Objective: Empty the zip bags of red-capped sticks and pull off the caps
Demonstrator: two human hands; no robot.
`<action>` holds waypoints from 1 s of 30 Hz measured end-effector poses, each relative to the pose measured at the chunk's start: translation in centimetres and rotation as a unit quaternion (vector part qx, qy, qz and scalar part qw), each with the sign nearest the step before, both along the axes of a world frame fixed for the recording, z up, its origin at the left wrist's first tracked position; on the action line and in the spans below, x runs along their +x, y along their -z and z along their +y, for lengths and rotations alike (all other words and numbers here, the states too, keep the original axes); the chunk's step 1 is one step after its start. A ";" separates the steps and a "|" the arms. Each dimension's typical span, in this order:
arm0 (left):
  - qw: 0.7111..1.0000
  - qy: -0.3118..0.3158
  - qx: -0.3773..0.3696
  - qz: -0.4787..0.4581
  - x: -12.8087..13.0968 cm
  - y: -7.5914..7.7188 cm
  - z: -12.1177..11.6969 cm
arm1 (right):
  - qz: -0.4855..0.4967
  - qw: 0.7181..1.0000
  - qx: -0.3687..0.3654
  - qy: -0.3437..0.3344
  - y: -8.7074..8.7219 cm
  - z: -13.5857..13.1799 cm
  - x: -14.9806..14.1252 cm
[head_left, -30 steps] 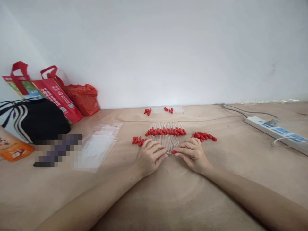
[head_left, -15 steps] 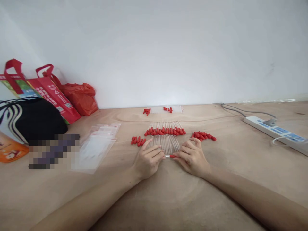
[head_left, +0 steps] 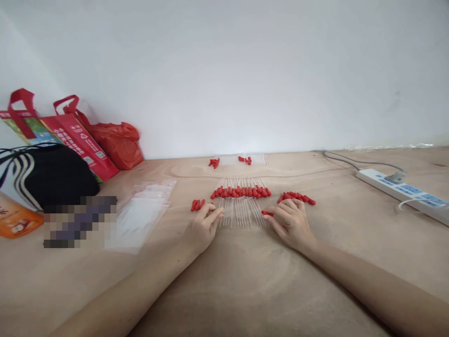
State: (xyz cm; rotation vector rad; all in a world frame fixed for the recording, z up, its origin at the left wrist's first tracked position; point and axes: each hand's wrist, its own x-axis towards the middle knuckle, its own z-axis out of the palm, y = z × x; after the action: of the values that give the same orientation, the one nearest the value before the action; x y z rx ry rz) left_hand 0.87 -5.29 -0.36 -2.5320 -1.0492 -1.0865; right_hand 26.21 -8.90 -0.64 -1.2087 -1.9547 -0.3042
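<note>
My right hand (head_left: 291,222) is closed in a pinch around a red rubber dropper bulb (head_left: 267,213), whose open end points left. Opposite it, my left hand (head_left: 204,228) pinches a thin clear dropper tube (head_left: 226,211), mostly hidden by the fingers. Between and beyond the hands lies a row of clear dropper tubes (head_left: 242,213). Red bulbs (head_left: 242,191) form a line across the row, and more clear tubes (head_left: 242,181) stretch behind them. Several loose red bulbs (head_left: 197,205) lie by my left fingers, and another pile (head_left: 296,196) lies behind my right hand.
Clear zip bags (head_left: 140,215) lie at left, beside a pixelated dark item (head_left: 79,222). A black bag (head_left: 59,175), a red-and-green carrier bag (head_left: 80,145) and a red plastic bag (head_left: 117,145) stand behind. A power strip (head_left: 403,189) is at right. Another bag (head_left: 229,159) lies near the wall.
The tube and the red bulb, end to end before, are now apart. My left hand has moved left and slightly away from me; my right hand has shifted right and slightly away.
</note>
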 end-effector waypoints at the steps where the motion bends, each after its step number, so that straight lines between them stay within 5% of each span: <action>1: 1.000 -0.021 0.000 0.000 -0.1 0.1 0.2 | 0.004 1.000 0.003 0.010 0.1 0.1 0.1; 11: 0.998 -0.053 -0.001 0.029 -0.7 0.8 1.8 | -0.005 0.999 -0.017 0.037 0.4 0.6 0.4; 18: 0.999 -0.016 -0.046 0.022 -0.2 0.7 1.7 | 0.011 0.999 -0.019 0.025 0.3 0.6 0.1; 30: 0.996 0.072 0.011 0.050 1.6 -1.1 -0.6 | 0.014 0.996 0.030 -0.087 0.4 0.2 -2.1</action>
State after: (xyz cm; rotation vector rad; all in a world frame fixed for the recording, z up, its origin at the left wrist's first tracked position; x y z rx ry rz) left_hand 2.43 -5.86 0.78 -2.6481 -0.8371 -0.9883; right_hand 24.10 -8.69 -0.99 -0.9921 -1.9977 -0.2526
